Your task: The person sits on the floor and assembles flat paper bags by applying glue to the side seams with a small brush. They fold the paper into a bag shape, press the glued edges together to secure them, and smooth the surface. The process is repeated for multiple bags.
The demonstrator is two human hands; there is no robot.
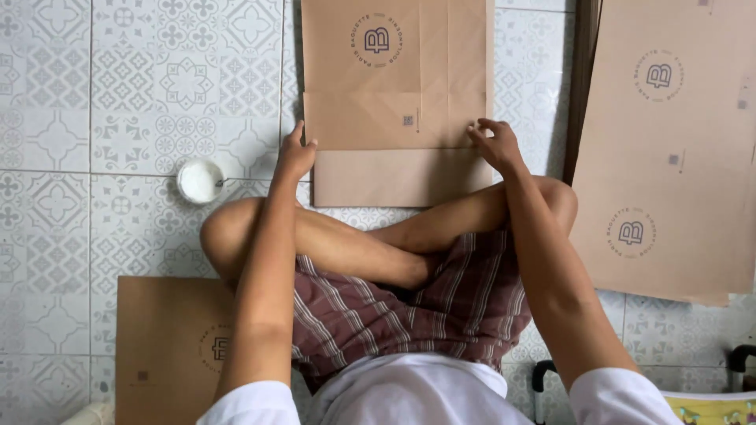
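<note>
A flat, smooth brown paper bag (398, 102) lies at top centre on patterned tile floor (118, 102). My left hand (295, 155) presses its left edge, fingers together; my right hand (496, 143) rests fingertips, slightly spread, on its folded flap. A small white round bowl (200, 181) sits left.

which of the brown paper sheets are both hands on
The folded brown paper sheet straight ahead: left hand and right hand press it; the others lie untouched.
</note>
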